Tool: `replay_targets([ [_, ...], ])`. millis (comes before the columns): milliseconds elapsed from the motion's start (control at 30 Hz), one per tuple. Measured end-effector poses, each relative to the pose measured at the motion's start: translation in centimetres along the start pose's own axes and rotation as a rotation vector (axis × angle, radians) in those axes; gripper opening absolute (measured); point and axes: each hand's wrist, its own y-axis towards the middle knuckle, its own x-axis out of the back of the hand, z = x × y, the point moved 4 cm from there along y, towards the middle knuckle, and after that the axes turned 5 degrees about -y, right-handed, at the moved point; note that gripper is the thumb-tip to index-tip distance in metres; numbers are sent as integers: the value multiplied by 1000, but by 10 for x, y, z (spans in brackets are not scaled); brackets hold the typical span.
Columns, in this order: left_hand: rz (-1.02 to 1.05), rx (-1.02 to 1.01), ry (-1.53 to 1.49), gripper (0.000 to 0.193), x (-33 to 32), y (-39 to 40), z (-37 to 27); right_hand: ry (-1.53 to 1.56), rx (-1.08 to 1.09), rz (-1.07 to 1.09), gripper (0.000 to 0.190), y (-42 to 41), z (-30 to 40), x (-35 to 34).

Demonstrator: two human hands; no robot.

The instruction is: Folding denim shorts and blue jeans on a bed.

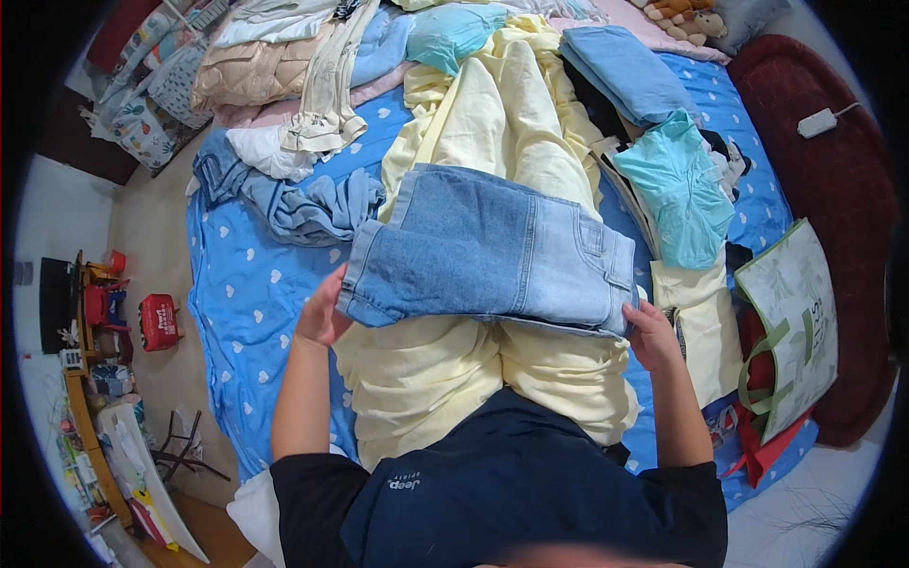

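Observation:
Blue denim shorts (469,255), folded lengthwise, lie across my thighs over pale yellow trousers (426,369). The waistband end points right and the cuffed leg ends point left. My left hand (324,309) is at the cuffs, its palm against the edge; whether the fingers grip the cloth is unclear. My right hand (650,334) holds the waistband corner between thumb and fingers. Beyond the shorts, pale yellow cloth (525,99) stretches over my legs. A crumpled blue garment (312,209) lies left of the shorts.
A blue bedsheet with white hearts (248,305) covers the bed. Folded blue cloth (625,74), a turquoise garment (678,188), folded yellow cloth (699,319) and a pale green shopping bag (795,326) are on the right. A peach quilted item (259,71) and clothes lie at the far left.

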Motion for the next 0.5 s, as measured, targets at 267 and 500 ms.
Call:
replay_targets([
  [267,-365,54,395,63,-1,-2,-5,-137,142,-74,31,-16,8,-5],
  [500,-181,427,551,53,-5,-22,6,-239,17,21,28,-47,-15,20],
])
